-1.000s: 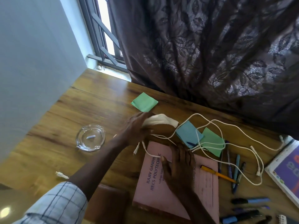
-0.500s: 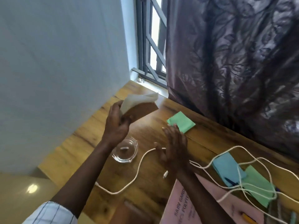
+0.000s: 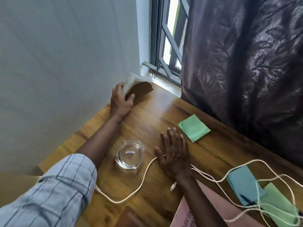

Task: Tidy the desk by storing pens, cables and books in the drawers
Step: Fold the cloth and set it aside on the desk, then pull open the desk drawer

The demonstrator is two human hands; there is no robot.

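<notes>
Wooden desk [image 3: 164, 112] fills the lower view, w/ a dark patterned curtain [image 3: 246, 63] along its far edge and a barred window [image 3: 168, 38] at the corner. Pink book [image 3: 226, 205] lies at the near edge, partly under the R forearm. Long white cable [image 3: 142, 179] snakes across the desk from near L to R, looping over a blue pad [image 3: 244, 185] and a green pad [image 3: 278, 205].

L hand [image 3: 120, 102] is at the far corner by the wall, fingers and thumb curled round a small brown book [image 3: 141, 89], white pages fanned, its lower edge at or just above the desk; can't tell which. R hand [image 3: 175, 154] lies flat on the desk, fingers straight, palm over the cable, gripping nothing.

Glass ashtray [image 3: 130, 154] sits btwn the two arms. Another green pad [image 3: 193, 127] lies just beyond the R fingertips. Cable plug [image 3: 173, 186] rests by the R wrist.
</notes>
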